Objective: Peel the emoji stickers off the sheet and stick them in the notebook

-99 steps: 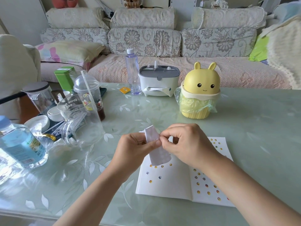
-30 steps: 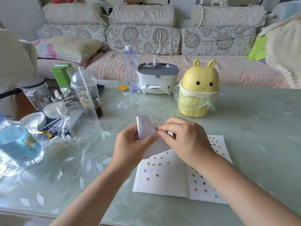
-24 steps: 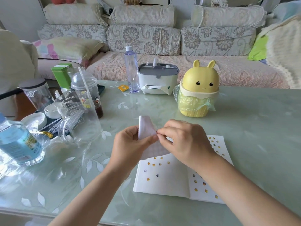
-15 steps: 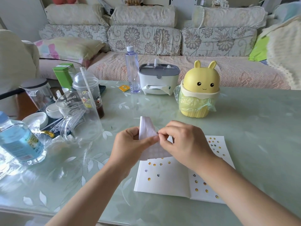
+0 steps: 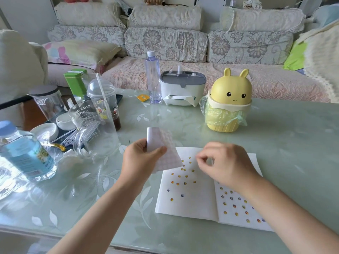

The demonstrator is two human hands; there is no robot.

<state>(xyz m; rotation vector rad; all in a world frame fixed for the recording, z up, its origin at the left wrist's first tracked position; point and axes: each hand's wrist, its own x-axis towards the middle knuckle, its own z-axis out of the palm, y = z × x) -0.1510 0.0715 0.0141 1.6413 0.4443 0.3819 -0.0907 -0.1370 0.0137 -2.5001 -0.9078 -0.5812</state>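
Note:
An open white notebook (image 5: 189, 202) lies flat on the glass table, both pages dotted with several small emoji stickers. My left hand (image 5: 141, 162) holds a curled, pale sticker sheet (image 5: 161, 142) upright above the notebook's left edge, thumb on its front. My right hand (image 5: 225, 164) hovers over the top of the notebook, apart from the sheet, with thumb and forefinger pinched together. The hand is blurred, and whatever sits between the fingertips is too small to see.
A yellow bunny-shaped bin (image 5: 228, 101) with a green liner stands behind the notebook. A grey-and-white tissue box (image 5: 181, 88) and clear bottle (image 5: 153, 77) stand further back. Cups, a clear jug (image 5: 93, 127), jars and a water bottle (image 5: 23, 154) crowd the left side.
My right hand has pulled away from the sticker sheet to the right and down over the notebook, fingers still pinched. My left hand keeps hold of the sheet, which now stands free.

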